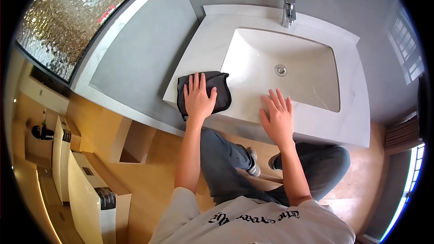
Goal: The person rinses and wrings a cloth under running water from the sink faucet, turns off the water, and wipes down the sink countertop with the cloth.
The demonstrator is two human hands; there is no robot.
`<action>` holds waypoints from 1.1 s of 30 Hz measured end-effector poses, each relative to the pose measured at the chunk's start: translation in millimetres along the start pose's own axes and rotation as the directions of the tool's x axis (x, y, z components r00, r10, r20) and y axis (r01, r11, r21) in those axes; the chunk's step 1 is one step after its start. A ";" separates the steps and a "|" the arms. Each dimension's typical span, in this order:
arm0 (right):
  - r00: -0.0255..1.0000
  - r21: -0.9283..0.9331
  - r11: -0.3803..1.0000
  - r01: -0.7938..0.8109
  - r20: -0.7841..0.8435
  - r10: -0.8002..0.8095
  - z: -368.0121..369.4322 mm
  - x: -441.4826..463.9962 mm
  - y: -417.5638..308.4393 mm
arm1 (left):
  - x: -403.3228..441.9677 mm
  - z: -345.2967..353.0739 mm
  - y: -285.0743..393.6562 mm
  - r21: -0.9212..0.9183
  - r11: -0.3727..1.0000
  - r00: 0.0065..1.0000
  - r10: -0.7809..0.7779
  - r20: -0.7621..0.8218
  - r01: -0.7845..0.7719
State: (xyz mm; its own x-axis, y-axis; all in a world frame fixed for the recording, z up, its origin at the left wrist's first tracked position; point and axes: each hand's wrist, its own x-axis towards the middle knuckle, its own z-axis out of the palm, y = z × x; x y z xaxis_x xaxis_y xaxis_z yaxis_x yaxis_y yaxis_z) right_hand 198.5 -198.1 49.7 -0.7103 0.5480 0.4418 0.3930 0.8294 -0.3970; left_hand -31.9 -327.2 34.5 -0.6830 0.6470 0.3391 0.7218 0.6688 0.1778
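A dark cloth (220, 91) lies on the front left corner of the white countertop (199, 52), its front edge hanging slightly over. My left hand (199, 99) rests flat on top of this cloth with the fingers spread. To the right, my right hand (278, 119) touches the counter's front rim beside the basin, fingers apart and nothing held; a ring shows on one finger. The white basin (262, 58) has a round metal drain (280, 70), and a chrome faucet (289, 11) stands behind it.
A grey wall with a white ledge (131, 7) and textured glass (68, 18) borders the counter on the left. Large boxes (86, 199) stand at lower left, near another person (42, 132). A curtain (401, 135) hangs at right. My legs are under the counter.
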 end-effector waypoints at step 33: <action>0.986 0.015 0.988 0.154 0.068 -0.155 48.0 39.9 -55.1 | -39.9 -18.5 15.5 0.020 0.998 0.998 0.052 0.043 -0.053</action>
State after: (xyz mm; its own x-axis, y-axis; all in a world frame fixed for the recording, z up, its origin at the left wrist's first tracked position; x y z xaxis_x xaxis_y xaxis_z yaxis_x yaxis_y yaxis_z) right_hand 120.5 -227.2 50.6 -0.8008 0.4041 0.4422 0.2700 0.9024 -0.3357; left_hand 8.7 -349.4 40.9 -0.6488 0.6960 0.3078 0.7546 0.6408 0.1415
